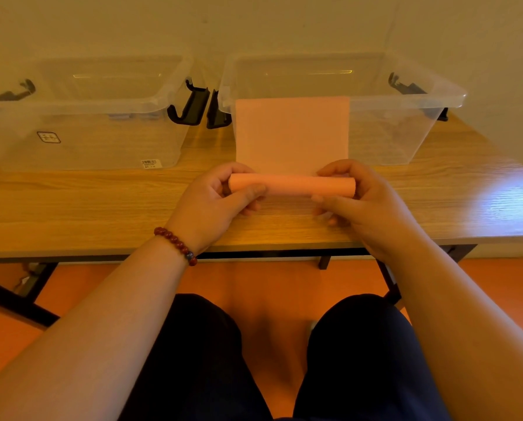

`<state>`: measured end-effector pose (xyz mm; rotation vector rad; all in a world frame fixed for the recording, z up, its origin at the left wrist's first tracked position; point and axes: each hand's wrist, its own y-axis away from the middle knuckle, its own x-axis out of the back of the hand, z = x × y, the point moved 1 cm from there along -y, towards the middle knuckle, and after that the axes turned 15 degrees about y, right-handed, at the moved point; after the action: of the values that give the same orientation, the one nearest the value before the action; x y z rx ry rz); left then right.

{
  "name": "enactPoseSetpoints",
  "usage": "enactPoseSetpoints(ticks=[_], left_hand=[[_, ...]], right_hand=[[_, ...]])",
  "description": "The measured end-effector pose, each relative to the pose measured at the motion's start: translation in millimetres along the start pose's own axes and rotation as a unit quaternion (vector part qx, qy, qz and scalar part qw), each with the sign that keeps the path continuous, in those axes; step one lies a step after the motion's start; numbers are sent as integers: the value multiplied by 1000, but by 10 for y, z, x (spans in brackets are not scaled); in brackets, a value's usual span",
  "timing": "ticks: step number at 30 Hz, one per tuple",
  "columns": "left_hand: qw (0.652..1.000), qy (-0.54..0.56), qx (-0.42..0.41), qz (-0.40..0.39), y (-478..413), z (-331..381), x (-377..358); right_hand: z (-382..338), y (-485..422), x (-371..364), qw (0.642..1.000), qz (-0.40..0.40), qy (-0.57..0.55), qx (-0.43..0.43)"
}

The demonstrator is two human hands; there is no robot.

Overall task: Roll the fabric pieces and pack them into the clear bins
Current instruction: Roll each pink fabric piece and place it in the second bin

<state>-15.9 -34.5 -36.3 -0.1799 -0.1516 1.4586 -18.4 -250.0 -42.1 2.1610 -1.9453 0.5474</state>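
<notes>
Item, bottom of the frame: your knees in dark trousers [199, 360] above an orange floor [266, 284]; both forearms reach up the frame to the table edge.

Item, left wrist: a red bead bracelet [176, 244].

Item, table [102, 202]: wood-grain top; its near edge passes under your wrists.

Item, left hand [217, 202]: at the left end of the rolled part; fingers [248, 191] curled round it, thumb on the near side, the others over the far side.

Item, right hand [366, 202]: at the right end; fingers [336, 168] curled round in the same way.

Item, fabric piece [290, 185]: pink, at the centre of the frame; its near portion is wound into a tight tube, long axis left to right, spanning your two hands with one end in each; whether the tube rests on the table or is lifted just off it cannot be told; the unrolled part [292, 132] runs straight away from you, up the frame, its far edge leaning against the front wall of the right-hand bin near the rim; judged, the next turn goes away from you, both hands evenly, or the tube skews.

Item, upper right: clear bin [406, 100], lid off, directly behind the fabric.

Item, upper left: second clear bin [102, 103], barcode label [149, 162] on its front; black latches [190, 107] stand between the two.
</notes>
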Motion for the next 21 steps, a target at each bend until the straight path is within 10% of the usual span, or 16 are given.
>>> enactPoseSetpoints(ticks=[21], left_hand=[[998, -56, 7, -15, -15, -33, -21]], right_hand=[[-21, -7, -1, 1000, -1, -19, -19]])
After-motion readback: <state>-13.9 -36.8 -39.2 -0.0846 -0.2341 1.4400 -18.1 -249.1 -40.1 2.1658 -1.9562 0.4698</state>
